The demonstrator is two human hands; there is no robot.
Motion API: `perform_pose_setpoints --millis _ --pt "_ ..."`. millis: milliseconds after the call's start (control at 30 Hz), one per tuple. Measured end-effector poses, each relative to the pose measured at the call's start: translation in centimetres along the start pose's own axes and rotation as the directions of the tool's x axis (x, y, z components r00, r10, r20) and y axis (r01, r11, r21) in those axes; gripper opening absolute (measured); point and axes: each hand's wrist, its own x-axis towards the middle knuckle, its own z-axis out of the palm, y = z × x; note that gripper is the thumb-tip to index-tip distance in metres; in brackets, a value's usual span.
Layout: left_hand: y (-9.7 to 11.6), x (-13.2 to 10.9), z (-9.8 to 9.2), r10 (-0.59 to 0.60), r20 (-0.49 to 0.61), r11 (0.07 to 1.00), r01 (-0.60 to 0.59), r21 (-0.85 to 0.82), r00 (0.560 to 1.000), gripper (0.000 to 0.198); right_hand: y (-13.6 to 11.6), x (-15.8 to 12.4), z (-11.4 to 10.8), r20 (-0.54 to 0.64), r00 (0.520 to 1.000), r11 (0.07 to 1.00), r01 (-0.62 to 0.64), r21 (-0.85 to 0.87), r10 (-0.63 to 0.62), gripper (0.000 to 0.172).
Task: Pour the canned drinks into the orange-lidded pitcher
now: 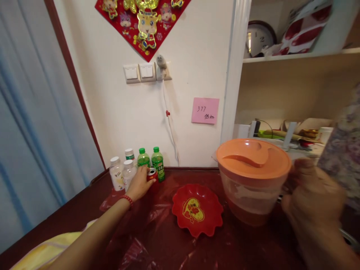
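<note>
My left hand [140, 184], with a red bead bracelet at the wrist, is closed around a small red can [152, 175] at the back left of the dark red table. At the right, my right hand [316, 191] is blurred, its fingers wrapped at the handle side of a clear pitcher [250, 195] with an orange lid [253, 159]. The pitcher holds some liquid and looks upright. Between the hands lies a red scalloped plate [208, 210] with a yellow heart print.
Two green-capped bottles [159, 167] and several white-capped containers [116, 174] stand by the can. A yellow cloth [53, 247] lies front left. Crinkled clear film covers the table [157, 240]. Shelves [298, 56] rise at the right, before a patterned fabric [341, 150].
</note>
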Motion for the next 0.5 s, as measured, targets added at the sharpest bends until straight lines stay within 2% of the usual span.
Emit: perform_pose_setpoints --millis 100,167,233,300,400,500 --pt "0.3 -0.1 -0.3 -0.002 -0.023 1.0 0.002 0.017 1.0 0.044 -0.1 0.0 0.1 0.009 1.0 0.999 0.0 0.04 0.0 0.061" --pt "1.3 -0.2 -1.1 0.03 -0.075 0.999 -0.028 0.031 0.997 0.044 -0.1 -0.1 0.2 0.016 1.0 0.999 0.0 0.045 0.0 0.058" --pt "3.1 -0.2 -2.2 0.086 -0.136 0.996 -0.084 0.018 0.987 0.043 -0.2 -0.1 0.2 0.032 0.999 0.999 0.002 0.044 -0.003 0.056" --pt "5.6 -0.3 -3.1 0.128 -0.153 0.989 -0.138 -0.056 0.98 0.045 -0.3 -0.1 0.1 0.032 0.999 0.999 0.016 0.041 -0.017 0.055" --pt "9.7 -0.9 -2.9 0.159 -0.048 0.958 -0.166 -0.236 0.986 0.051 -0.6 0.0 0.0 0.018 1.0 0.999 0.025 0.023 -0.026 0.056" --pt "12.5 -1.9 -0.8 0.201 0.069 0.911 -0.161 -0.379 0.977 0.053 -0.6 0.1 -0.2 0.061 0.998 1.0 0.017 -0.025 -0.015 0.059"
